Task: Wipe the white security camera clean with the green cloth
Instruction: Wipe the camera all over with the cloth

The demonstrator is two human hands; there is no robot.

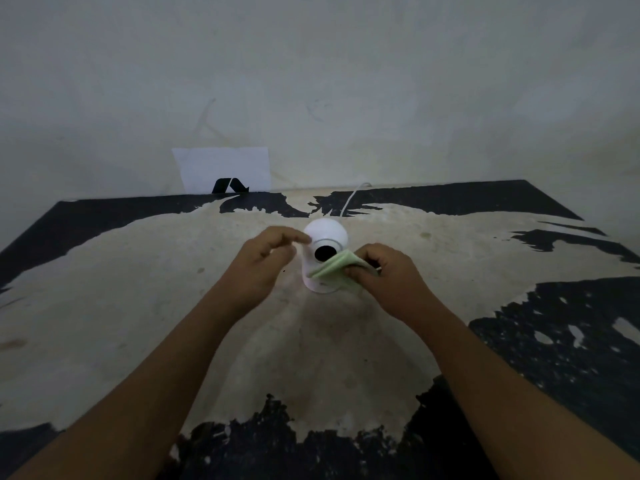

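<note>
The white security camera [327, 230] stands upright in the middle of the worn table, its round head and black lens turned toward me. My right hand [388, 278] grips the folded green cloth [334, 270] and presses it against the camera's front, just below and right of the lens. My left hand [265, 263] is at the camera's left side with fingers loosely spread; its fingertips reach the head near the lens, and it holds nothing. The cloth and my hands hide the camera's lower body in part.
A white cable [351, 199] runs from behind the camera toward the wall. A white sheet of paper [223, 169] with a black mark leans on the wall at the table's back edge. The table top [138, 289] is worn pale with flaking black paint at its borders.
</note>
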